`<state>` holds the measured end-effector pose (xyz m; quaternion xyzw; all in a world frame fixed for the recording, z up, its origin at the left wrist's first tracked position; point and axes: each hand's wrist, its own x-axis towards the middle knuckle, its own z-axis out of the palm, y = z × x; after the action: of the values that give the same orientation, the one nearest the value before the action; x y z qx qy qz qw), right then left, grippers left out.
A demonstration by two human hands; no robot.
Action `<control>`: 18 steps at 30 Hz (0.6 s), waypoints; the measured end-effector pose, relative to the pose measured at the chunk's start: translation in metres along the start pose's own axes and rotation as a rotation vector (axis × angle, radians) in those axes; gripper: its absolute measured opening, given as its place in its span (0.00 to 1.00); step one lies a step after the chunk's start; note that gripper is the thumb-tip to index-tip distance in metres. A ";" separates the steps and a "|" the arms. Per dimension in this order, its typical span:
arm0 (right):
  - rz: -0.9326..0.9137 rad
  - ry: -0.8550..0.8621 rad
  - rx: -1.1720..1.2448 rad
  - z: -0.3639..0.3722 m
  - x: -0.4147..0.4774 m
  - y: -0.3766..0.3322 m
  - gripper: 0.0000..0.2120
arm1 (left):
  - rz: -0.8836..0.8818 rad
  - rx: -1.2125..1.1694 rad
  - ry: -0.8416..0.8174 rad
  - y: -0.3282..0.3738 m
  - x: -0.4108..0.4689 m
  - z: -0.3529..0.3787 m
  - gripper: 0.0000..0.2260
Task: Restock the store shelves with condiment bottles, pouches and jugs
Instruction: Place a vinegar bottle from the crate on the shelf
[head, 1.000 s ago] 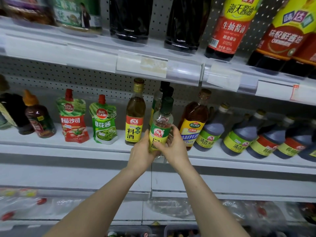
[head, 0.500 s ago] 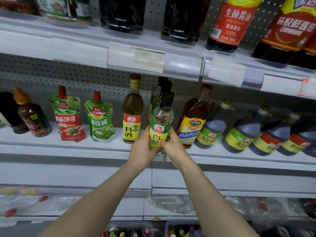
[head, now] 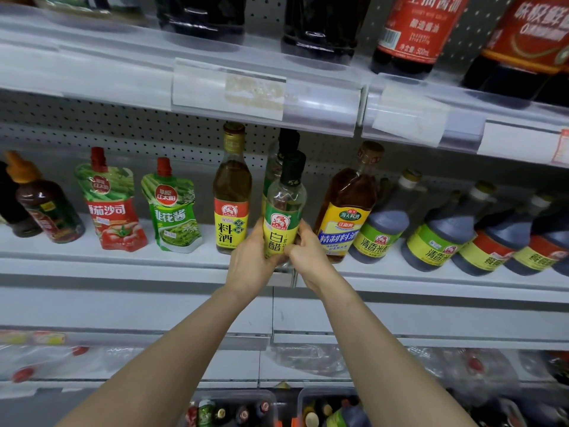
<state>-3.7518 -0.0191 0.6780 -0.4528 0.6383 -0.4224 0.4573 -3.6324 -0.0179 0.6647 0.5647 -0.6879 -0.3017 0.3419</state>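
Where the two hands meet: clear glass bottle with dark green cap and green-and-yellow label (head: 284,217), upright, gripped low on its body from both sides.
Left hand (head: 249,263): fingers curled round the bottle's left side, over the lower label.
Right hand (head: 308,257): fingers and thumb wrapped round the right side near the base.
Bottle position: at the front edge of the white middle shelf (head: 123,257); base hidden by the hands, so contact with the shelf cannot be told.
Directly behind: second clear bottle with dark cap (head: 288,141), mostly hidden.
Left neighbour: tall amber bottle with gold cap and red-and-yellow label (head: 231,192), just beside the left hand.
Right neighbour: broad amber bottle with yellow-and-blue label (head: 348,204), just beside the right hand.
Further right: row of dark jugs with pale caps (head: 443,232), standing close together.
Further left: green spouted pouch with red cap (head: 174,208); red-and-green spouted pouch (head: 112,204); brown squeeze bottle with orange cap (head: 46,208).
Upper shelf (head: 308,100): clear price strip along its edge; large dark bottles with red labels (head: 412,29) on top.
Bottom edge: clear plastic bins of assorted bottles (head: 234,408).
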 end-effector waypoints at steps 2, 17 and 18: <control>0.007 0.007 -0.007 0.001 0.004 0.000 0.34 | -0.013 -0.003 -0.004 0.000 0.003 0.000 0.30; 0.049 0.050 -0.027 0.008 0.019 -0.005 0.27 | -0.091 -0.058 0.023 0.007 0.015 0.012 0.26; 0.048 0.047 -0.029 0.008 0.018 -0.005 0.28 | -0.091 -0.056 0.026 0.007 0.015 0.013 0.26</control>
<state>-3.7461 -0.0386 0.6773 -0.4342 0.6655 -0.4125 0.4456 -3.6483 -0.0312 0.6646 0.5895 -0.6484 -0.3287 0.3523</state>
